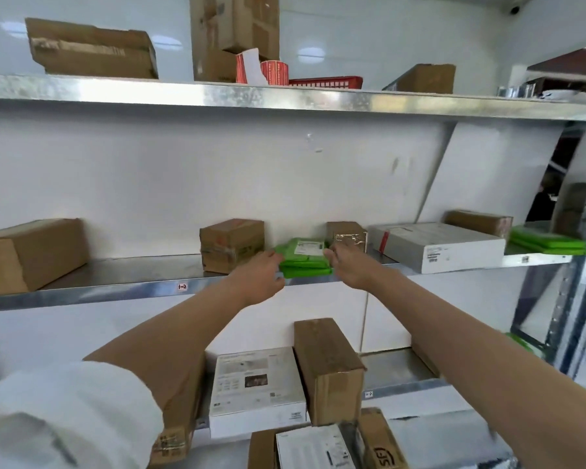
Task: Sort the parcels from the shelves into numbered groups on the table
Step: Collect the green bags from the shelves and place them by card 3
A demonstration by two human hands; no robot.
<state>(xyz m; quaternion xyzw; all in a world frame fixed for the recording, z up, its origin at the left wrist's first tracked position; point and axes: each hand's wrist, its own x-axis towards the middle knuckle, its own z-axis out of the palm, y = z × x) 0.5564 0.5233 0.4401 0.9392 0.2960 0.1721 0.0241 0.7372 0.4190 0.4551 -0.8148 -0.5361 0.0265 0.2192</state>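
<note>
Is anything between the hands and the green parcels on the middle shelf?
Nothing visible. The left hand is at the left edge of the green parcels and the right hand at their right edge. A brown box stands close on the left and a taped box behind on the right, neither in between.

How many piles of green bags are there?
2 for sure, both on the middle shelf: one pile between the left hand and right hand, another pile at the right end. A green scrap lower down may be a third, mostly hidden.
</note>
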